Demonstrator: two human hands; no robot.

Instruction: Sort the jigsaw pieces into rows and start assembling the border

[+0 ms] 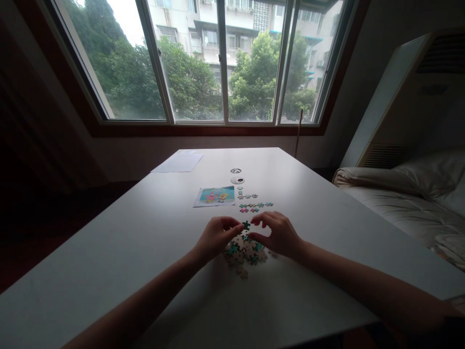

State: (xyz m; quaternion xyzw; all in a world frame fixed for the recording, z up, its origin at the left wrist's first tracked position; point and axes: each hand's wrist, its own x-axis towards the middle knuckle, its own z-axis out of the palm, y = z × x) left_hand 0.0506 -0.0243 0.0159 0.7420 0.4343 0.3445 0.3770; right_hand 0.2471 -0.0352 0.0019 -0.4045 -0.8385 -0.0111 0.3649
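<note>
Pinched between the thumb and fingers of my left hand (220, 233) is a dark green puzzle piece (246, 225), held up above the pile. My right hand (276, 231) is just to the right of it, thumb and fingers curved apart with nothing visible between them. Under both hands lies a heap of loose puzzle pieces (248, 252), some teal and others plain beige. Beyond the hands, several pieces (254, 205) are laid out in short rows. To the left of those rows lies a colourful cartoon picture sheet (217, 196).
The white table (145, 252) stretches toward the window. Two round, silvery-looking items (237, 180) lie behind the rows of pieces. White paper (178, 162) rests at the far left corner. A cushioned sofa (381, 194) stands along the right side, near a tall air-conditioner-like unit (385, 106).
</note>
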